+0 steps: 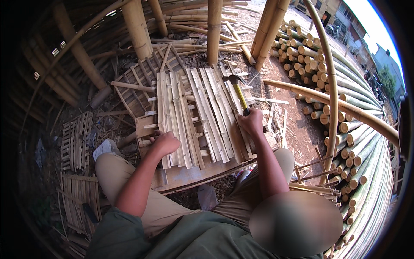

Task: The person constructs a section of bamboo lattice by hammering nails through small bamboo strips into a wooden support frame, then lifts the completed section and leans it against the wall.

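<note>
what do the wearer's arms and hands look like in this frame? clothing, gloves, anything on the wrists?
Both forearms are bare, with no sleeves reaching them. Left hand and right hand are ungloved, and no watch, band or ring is visible. A dark green shirt covers the torso; khaki trousers cover the legs.

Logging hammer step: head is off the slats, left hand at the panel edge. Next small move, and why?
Probably bring the hammer down onto the bamboo slats: the right hand grips its handle, and the left hand rests on the near slats.

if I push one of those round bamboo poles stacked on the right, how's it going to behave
The bamboo poles look round and smooth, so one would probably roll. They run long and thick, so likely stiff and fairly heavy. Stacked loosely, neighbours might shift too.
</note>
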### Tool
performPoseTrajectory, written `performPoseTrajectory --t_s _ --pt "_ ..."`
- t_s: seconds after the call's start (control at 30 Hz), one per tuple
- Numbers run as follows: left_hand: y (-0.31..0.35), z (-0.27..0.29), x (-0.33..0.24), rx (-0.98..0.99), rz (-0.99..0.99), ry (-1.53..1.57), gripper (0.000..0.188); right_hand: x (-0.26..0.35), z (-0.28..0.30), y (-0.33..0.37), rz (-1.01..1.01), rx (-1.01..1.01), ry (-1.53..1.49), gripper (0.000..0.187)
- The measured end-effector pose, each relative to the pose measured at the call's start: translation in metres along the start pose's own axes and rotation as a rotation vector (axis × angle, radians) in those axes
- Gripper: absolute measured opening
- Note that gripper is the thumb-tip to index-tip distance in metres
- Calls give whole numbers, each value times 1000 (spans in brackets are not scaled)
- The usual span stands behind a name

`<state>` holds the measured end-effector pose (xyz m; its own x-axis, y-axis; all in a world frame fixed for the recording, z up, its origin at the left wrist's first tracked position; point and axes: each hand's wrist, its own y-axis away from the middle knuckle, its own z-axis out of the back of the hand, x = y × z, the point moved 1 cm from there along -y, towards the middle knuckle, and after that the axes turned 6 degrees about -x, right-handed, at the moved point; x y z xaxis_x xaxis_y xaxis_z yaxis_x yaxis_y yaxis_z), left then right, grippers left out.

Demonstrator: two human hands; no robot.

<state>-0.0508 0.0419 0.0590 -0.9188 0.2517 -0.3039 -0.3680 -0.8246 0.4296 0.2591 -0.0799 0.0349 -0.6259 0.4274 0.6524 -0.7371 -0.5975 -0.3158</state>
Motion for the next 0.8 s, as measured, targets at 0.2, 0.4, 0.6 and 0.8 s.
performPoseTrajectory --t_s 0.2,0.4,0.6,0.8 --pt "6 2 -6 9 -13 -7 44 -1 1 0 -27 32 1 27" --pt "-5 -4 3 30 -52 56 56 -4 2 -5 -58 56 -29 26" --pt "-1 -3 1 -23 -28 5 42 -9 1 -11 -147 85 -44 31" --pt "1 -3 0 -36 -21 12 41 -23 -7 -17 -197 128 61 27"
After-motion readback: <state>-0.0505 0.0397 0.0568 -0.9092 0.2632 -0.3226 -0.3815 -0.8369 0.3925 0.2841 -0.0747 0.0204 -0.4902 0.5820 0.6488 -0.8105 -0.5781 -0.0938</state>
